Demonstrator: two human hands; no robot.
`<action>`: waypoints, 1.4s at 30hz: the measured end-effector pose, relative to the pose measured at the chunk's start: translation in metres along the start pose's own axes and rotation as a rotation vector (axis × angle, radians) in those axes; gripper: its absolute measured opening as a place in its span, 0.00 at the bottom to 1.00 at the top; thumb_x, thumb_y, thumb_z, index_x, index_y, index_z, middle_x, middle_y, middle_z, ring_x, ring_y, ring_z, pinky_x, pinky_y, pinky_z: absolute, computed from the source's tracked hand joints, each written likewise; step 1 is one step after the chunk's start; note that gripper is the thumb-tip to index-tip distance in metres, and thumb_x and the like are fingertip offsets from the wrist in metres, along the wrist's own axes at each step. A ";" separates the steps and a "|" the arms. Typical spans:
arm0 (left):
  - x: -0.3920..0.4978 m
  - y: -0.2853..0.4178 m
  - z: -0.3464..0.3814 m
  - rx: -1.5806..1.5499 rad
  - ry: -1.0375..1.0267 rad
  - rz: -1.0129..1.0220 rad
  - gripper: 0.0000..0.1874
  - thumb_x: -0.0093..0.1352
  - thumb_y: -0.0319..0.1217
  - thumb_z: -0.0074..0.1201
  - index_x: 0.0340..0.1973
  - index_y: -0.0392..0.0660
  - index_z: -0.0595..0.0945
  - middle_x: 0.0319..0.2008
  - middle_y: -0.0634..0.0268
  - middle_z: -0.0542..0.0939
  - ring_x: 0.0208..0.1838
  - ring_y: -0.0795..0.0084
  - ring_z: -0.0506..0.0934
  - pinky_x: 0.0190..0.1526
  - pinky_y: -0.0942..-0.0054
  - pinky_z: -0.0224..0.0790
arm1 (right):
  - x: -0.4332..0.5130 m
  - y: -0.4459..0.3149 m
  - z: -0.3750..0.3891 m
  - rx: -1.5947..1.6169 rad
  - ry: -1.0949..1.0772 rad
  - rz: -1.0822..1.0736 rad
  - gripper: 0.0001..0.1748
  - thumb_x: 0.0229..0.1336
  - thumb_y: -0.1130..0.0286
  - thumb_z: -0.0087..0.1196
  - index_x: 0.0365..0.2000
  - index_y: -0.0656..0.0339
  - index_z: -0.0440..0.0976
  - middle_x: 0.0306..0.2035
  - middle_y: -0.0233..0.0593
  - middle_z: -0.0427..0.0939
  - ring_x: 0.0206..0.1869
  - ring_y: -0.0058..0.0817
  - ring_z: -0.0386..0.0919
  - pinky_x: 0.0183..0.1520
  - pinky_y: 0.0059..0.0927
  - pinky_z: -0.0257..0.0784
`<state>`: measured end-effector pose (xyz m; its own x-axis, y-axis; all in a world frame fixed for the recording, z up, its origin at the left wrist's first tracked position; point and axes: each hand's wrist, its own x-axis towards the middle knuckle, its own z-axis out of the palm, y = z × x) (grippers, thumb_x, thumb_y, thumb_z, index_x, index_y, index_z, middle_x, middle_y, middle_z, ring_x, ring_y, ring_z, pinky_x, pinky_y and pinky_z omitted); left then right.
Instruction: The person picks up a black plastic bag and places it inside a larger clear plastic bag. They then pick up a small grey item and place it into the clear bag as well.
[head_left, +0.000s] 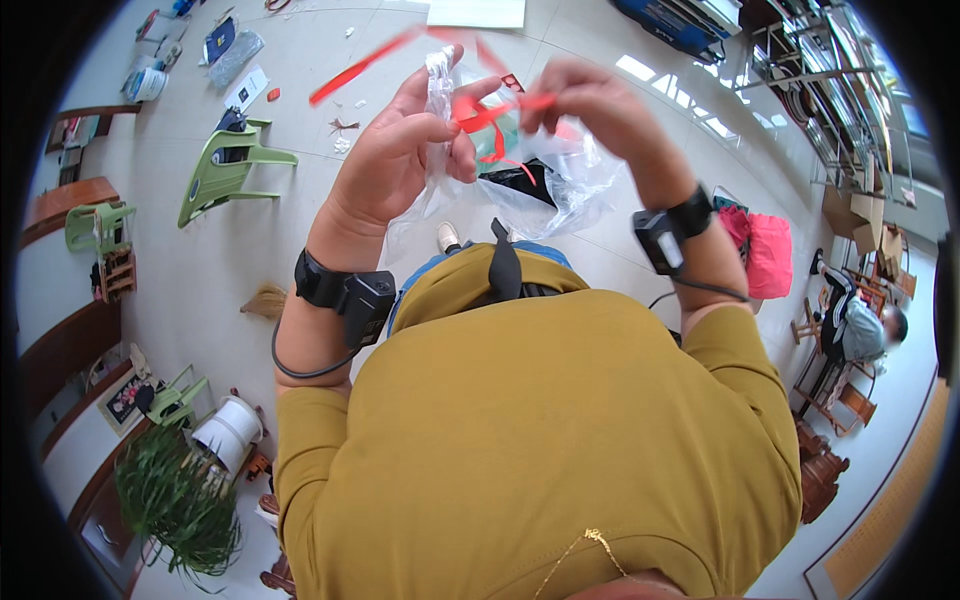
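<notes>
My left hand grips the gathered, twisted neck of a clear plastic bag, its thumb pressed on the bunched film. A red ribbon crosses from the thumb towards my right hand, which pinches it and is blurred. One loose ribbon end streaks out beyond the left fingers, blurred too. Below the hands the bag spreads wide over the floor. Something black and something pale green show in or behind the film; which of these I cannot tell.
A green plastic chair stands to the left, with a broom head nearer me. Pink bundles lie right. Metal racks are at far right, and a seated person is below them. Scraps litter the tiled floor.
</notes>
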<state>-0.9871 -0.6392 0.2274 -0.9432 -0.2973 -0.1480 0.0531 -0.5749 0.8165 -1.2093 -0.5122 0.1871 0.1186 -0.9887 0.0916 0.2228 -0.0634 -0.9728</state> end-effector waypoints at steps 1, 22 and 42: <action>0.000 0.001 0.003 -0.009 -0.008 -0.003 0.39 0.59 0.23 0.40 0.69 0.42 0.54 0.64 0.39 0.61 0.27 0.71 0.75 0.34 0.74 0.72 | -0.011 0.034 0.000 -0.062 0.078 0.170 0.13 0.58 0.61 0.52 0.36 0.62 0.73 0.34 0.38 0.80 0.39 0.25 0.78 0.40 0.21 0.72; -0.069 -0.006 -0.033 -0.424 -0.112 -0.104 0.32 0.63 0.25 0.43 0.64 0.36 0.59 0.60 0.32 0.65 0.23 0.68 0.79 0.29 0.75 0.76 | -0.080 0.238 -0.065 -1.273 0.215 0.533 0.24 0.45 0.62 0.58 0.45 0.58 0.76 0.42 0.48 0.79 0.48 0.45 0.76 0.54 0.39 0.70; -0.225 0.066 -0.044 -0.322 0.018 0.285 0.34 0.68 0.31 0.45 0.66 0.33 0.54 0.57 0.27 0.66 0.24 0.68 0.80 0.25 0.80 0.73 | 0.028 0.291 0.008 -1.356 -0.275 0.979 0.25 0.44 0.55 0.61 0.43 0.56 0.79 0.46 0.47 0.79 0.51 0.43 0.76 0.53 0.39 0.72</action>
<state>-0.7572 -0.6440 0.2896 -0.8704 -0.4902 0.0466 0.4133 -0.6758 0.6103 -1.1338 -0.5572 -0.0917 -0.1157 -0.6831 -0.7211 -0.9418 0.3061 -0.1389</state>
